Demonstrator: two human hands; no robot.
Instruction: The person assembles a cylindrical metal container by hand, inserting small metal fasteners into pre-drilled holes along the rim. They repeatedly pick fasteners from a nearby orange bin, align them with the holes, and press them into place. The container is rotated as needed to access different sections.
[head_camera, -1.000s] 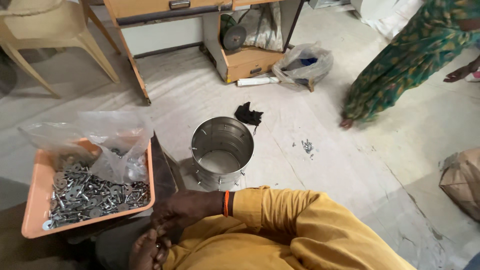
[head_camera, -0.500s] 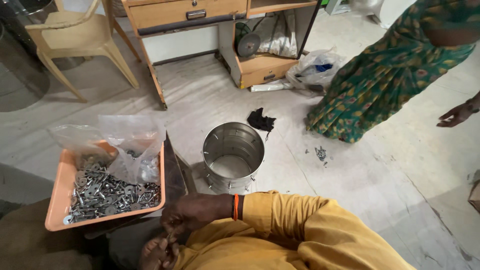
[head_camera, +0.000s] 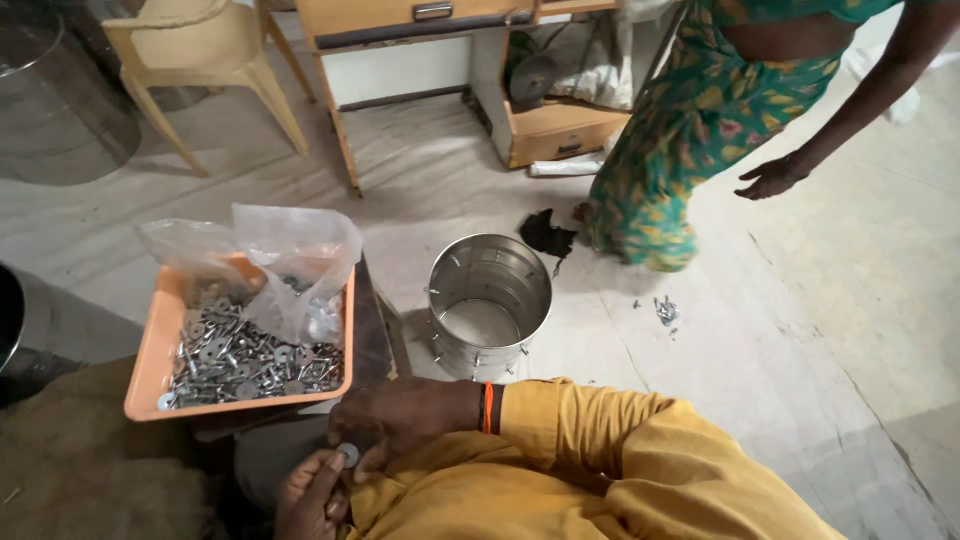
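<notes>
Bystander stepped closer, both hands now lower; left hand (head_camera: 312, 492) and right hand (head_camera: 400, 420) pinching small washer (head_camera: 348, 455) together

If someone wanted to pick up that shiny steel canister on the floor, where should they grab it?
Probably by the top rim of the steel canister, coming straight down from above. It stands upright with its mouth open and no lid, so the rim is free all round. Small pins jut from its side wall, so clasping the body looks awkward.

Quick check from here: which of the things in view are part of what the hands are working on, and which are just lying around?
In use: small metal washer pinched between left hand and right hand; orange tray of bolts and washers; steel drum.

Lying about: plastic chair, wooden desk, black rag.
</notes>
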